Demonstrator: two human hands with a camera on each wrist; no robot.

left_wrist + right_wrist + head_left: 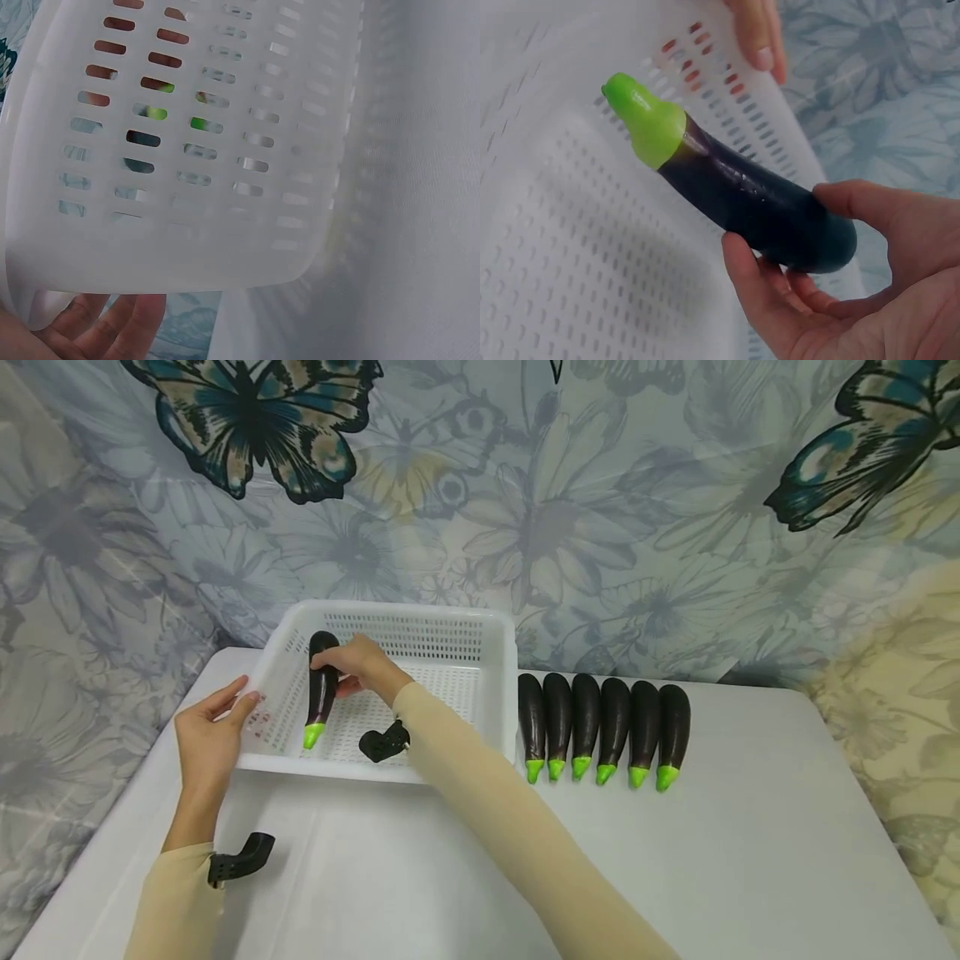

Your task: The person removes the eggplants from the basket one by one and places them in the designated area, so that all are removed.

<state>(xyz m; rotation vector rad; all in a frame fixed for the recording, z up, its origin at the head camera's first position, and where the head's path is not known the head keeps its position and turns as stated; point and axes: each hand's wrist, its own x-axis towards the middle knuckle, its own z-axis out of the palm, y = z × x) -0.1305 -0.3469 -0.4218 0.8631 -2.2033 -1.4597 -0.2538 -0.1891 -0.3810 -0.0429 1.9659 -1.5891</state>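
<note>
My right hand (363, 664) grips a dark purple eggplant (322, 689) by its rounded end, over the left part of a white plastic basket (468, 767). Its bright green stem end points toward me in the head view. In the right wrist view, thumb and fingers hold opposite sides of the eggplant (754, 199), and the basket's slotted floor shows beneath. On the basket's left side, my left hand (208, 743) holds the rim. Fingers (135, 330) show at the basket's outer end in the left wrist view; the rest of that hand is mostly cut off there.
Several more eggplants (615, 722) lie in a row on the white table (750, 827), right of the basket, green ends toward me. Behind the table hangs a floral, butterfly-print cloth (570, 527). Black camera mounts (243, 857) sit on both wrists.
</note>
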